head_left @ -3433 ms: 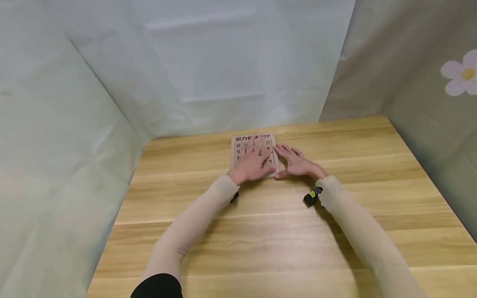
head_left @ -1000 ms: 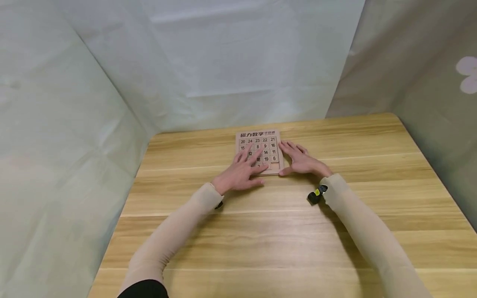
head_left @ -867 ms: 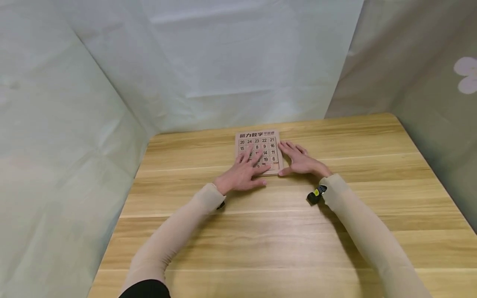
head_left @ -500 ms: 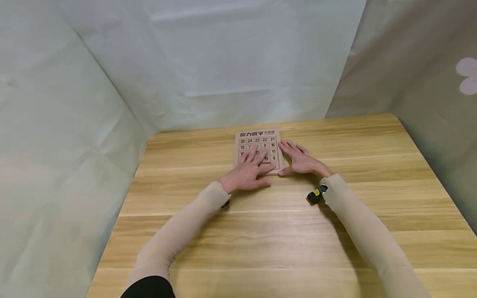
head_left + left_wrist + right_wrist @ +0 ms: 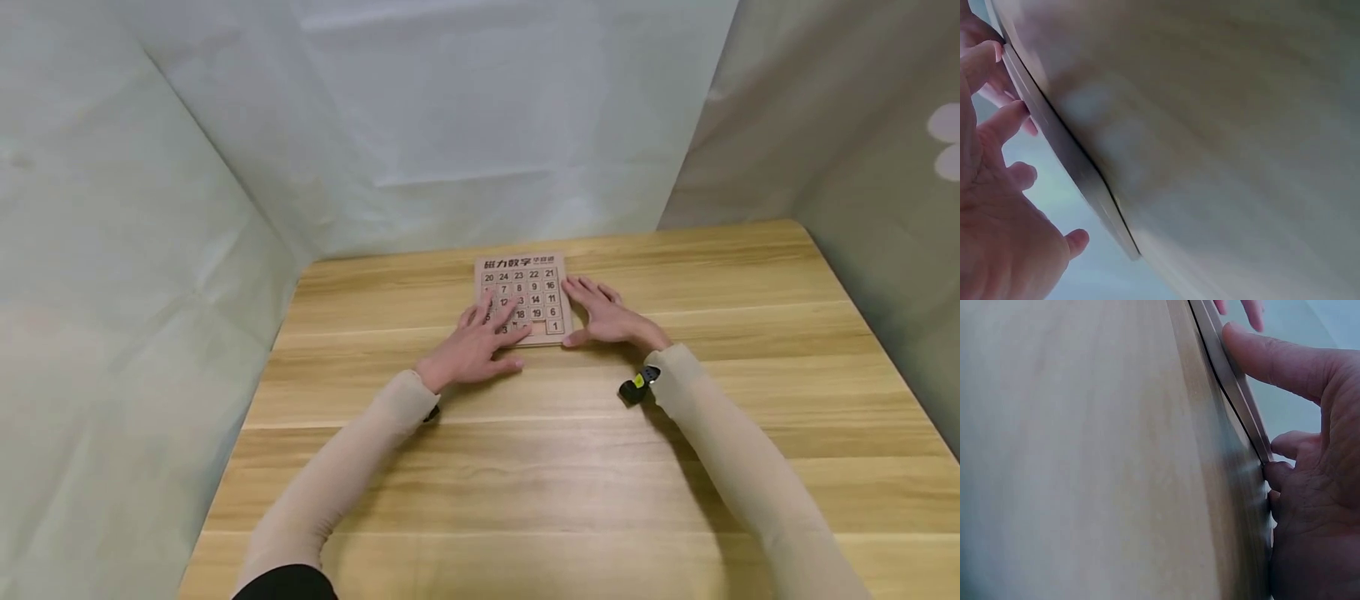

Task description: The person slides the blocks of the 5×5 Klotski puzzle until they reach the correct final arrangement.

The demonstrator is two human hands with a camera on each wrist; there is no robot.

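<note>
A wooden sliding number puzzle board [image 5: 534,287] with numbered square tiles lies flat at the far middle of the table [image 5: 570,467]. My left hand [image 5: 486,327] rests with spread, straight fingers on the board's lower left tiles, palm on the table. Flat beside the board's right edge lies my right hand [image 5: 602,310], its thumb at the near right corner. In the left wrist view the board [image 5: 1066,150] shows as a thin slab edge with my left hand's fingers [image 5: 1004,122] over it. In the right wrist view my right hand's thumb [image 5: 1272,359] touches the board edge [image 5: 1230,378].
Pale fabric walls [image 5: 450,125] close the table in at the back and both sides. A small black and yellow device [image 5: 636,387] hangs at my right wrist. Bare wood fills the near half of the table.
My left hand has slid back and to the left across the board, uncovering more tiles in the lower right. The right hand has stayed at the board's right edge.
</note>
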